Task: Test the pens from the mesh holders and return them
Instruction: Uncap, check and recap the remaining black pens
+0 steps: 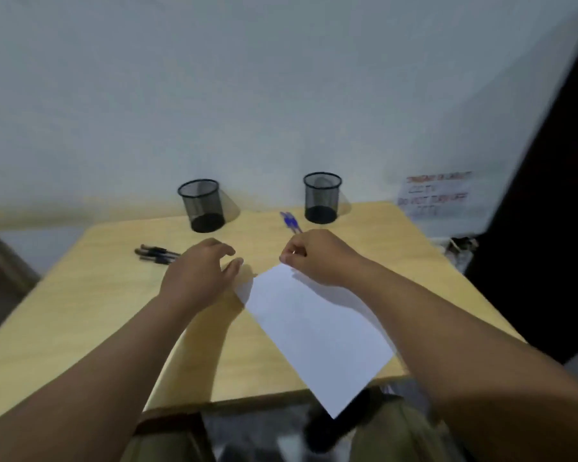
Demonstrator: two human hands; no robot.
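Count of things on the table (80, 295)

Two mesh holders (202, 205), one sheet of paper (314, 321), three black pens (156, 254), about two blue pens (291, 222).

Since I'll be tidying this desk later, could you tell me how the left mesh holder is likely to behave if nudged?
The left mesh holder looks empty and see-through, so probably light and apt to slide. It stands tall on a narrower base, so a high push might tip it; being round, it could then roll.

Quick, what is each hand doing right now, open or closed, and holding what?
Left hand: open, fingers loosely spread above the table, holding nothing.
Right hand: closed, gripping blue pens above the white paper.
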